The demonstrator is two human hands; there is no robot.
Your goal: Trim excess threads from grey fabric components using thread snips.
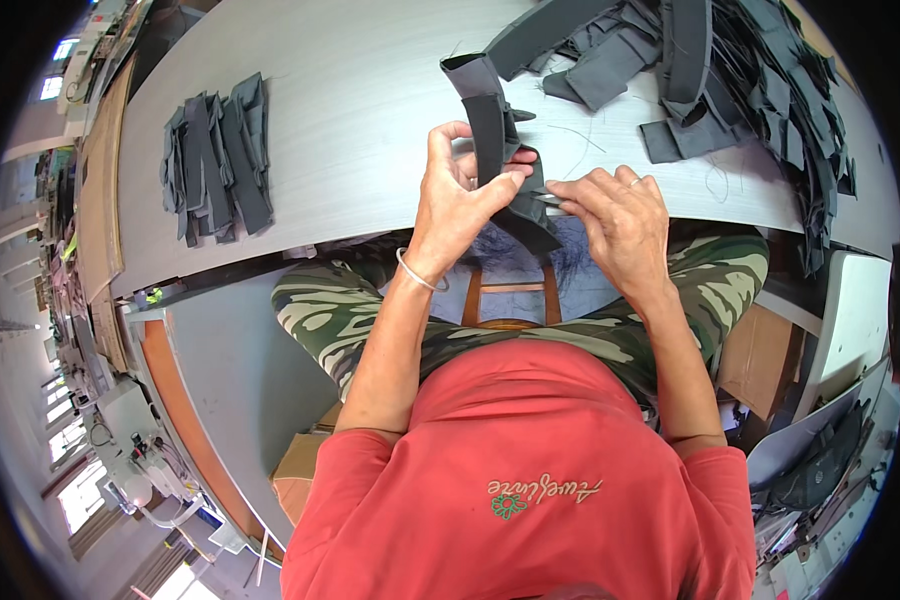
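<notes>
A dark grey fabric strip (486, 125) with folded layers hangs over the table's front edge, its lower end above my lap. My left hand (462, 195) is closed round its middle, thumb on the near side and fingers behind. Close to the strip's right side, my right hand (618, 215) is closed in a pinch. A small pale, thin piece (549, 200) shows at its fingertips; whether it is a tool or part of the cloth cannot be made out.
Several similar strips lie in a stack (218, 160) on the left of the pale table (360, 110). A large heap of dark grey strips (770, 100) covers the right side and droops over the front edge. A wooden stool (511, 288) and a cardboard box (758, 358) are below.
</notes>
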